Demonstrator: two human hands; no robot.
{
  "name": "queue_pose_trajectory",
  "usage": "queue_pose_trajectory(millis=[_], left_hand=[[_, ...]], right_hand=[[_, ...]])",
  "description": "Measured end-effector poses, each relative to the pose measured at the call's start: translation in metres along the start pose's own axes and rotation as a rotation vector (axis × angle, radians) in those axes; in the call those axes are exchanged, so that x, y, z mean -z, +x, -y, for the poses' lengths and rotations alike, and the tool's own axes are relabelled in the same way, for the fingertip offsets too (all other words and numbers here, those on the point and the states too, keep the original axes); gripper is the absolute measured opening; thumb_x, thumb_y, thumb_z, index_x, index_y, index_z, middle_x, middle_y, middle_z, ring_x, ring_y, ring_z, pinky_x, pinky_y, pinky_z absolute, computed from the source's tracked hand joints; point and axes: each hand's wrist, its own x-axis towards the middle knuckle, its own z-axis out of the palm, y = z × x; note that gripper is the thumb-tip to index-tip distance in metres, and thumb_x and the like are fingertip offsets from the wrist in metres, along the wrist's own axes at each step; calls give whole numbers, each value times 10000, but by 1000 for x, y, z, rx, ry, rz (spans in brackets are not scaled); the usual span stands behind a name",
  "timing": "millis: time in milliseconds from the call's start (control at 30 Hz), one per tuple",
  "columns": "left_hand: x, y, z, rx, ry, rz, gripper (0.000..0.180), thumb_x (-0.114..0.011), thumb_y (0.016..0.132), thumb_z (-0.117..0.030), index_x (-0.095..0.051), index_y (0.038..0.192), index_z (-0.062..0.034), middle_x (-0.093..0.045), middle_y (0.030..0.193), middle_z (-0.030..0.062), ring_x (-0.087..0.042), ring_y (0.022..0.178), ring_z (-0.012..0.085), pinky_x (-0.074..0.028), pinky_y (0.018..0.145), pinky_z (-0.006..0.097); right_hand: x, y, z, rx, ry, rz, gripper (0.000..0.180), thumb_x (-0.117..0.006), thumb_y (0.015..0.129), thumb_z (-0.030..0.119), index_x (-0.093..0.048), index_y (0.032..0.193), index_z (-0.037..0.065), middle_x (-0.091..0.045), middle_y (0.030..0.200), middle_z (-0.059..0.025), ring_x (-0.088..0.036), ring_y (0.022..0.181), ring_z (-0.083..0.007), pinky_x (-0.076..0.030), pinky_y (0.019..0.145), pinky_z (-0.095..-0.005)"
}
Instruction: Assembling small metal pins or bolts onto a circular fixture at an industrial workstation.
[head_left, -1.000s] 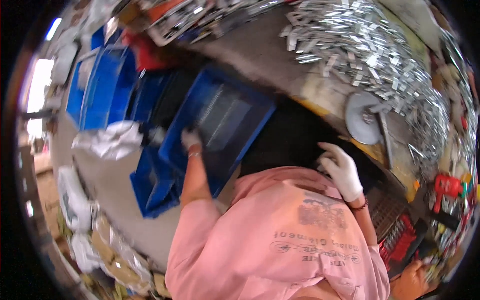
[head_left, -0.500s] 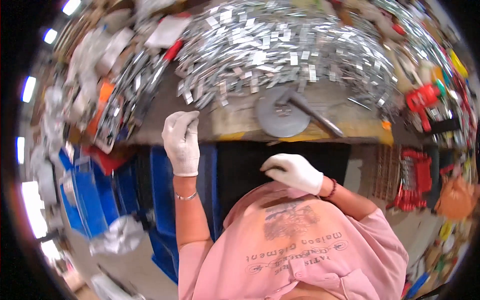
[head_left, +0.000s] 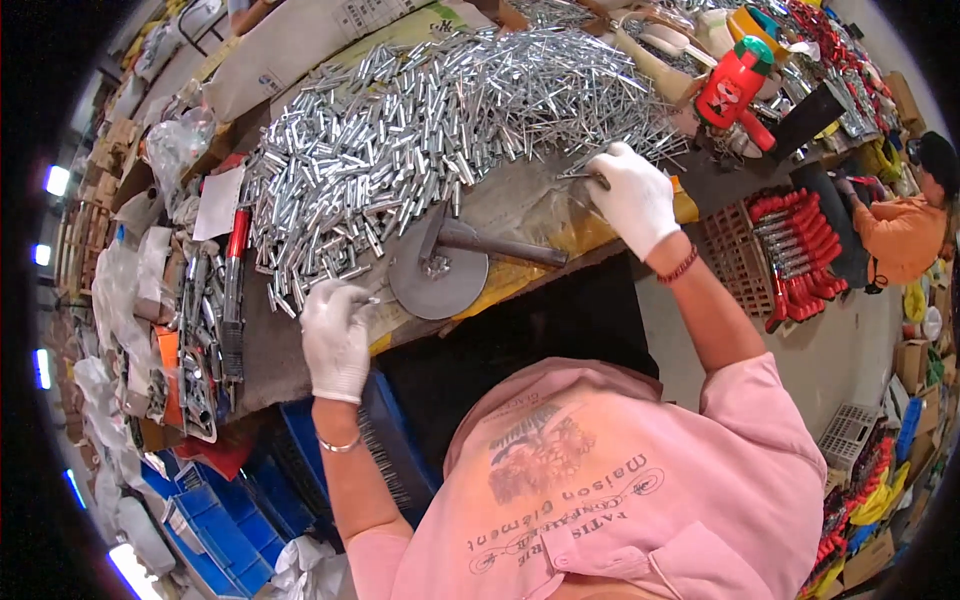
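In the head view, the left hand, in a thin white knitted glove, was raised over the near part of the dark-topped table, just left of a round grey metal disc. Its forearm ran up from the lower edge, leaning slightly left, with a silver bangle at the wrist. The fingers pointed away from the body, bent and drawn together, so the grip was nearly closed; a small silver bit showed at the fingertips, though I could not tell whether it was pinched.

The right hand, gloved in the same white knit, reached farther forward, beyond the right end of the disc. Its forearm slanted up and to the left, a dark red beaded bracelet around the wrist. The back of the hand faced up and the fingers curled down to the left, at the near fringe of a heap of thin, shiny silver metal pins; what its grip had hold of could not be told.

Short, shiny silver metal tubes lay heaped left of the pins, beyond the left hand. A dark metal hammer rested with its head on the disc, its handle pointing right.
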Motion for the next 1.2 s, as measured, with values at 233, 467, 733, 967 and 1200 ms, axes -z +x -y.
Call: queue_pose_trajectory(millis=[233,467,733,967,1200], left_hand=[[-43,-7,-33,-185,-64,-18,165,-816,779,-45,-726,908,-94,-690,958,101,-665,936,338,-533,829,454],[-44,-12,-24,-63,-206,-5,140,-830,781,-43,-762,899,-78,-684,876,87,-661,849,302,-522,773,421],[-43,-14,-24,-69,-205,-54,148,-852,780,-45,-792,914,-60,-689,858,94,-661,820,283,-526,744,404],[-46,-13,-23,-75,-196,-56,158,-859,785,-23,-794,926,-48,-684,862,98,-665,812,270,-537,729,386],[-53,-13,-19,-19,-257,-43,160,-864,785,-15,-800,923,-61,-667,858,88,-655,794,245,-528,709,365]], right_hand=[[-18,19,7,138,87,187,86,-722,908,136,-675,942,71,-667,980,-111,-703,893,-343,-578,762,-426],[0,-19,106,448,461,331,104,-730,895,103,-744,998,94,-677,951,-109,-700,888,-345,-572,776,-416],[-23,-25,130,507,370,336,53,-719,876,156,-701,892,109,-611,912,-89,-671,874,-321,-562,735,-445],[-31,-21,132,575,394,299,72,-713,876,171,-682,879,105,-607,906,-89,-671,867,-321,-560,723,-452],[-32,-15,129,634,399,329,45,-695,874,159,-692,889,116,-611,901,-85,-682,844,-324,-566,708,-453]])
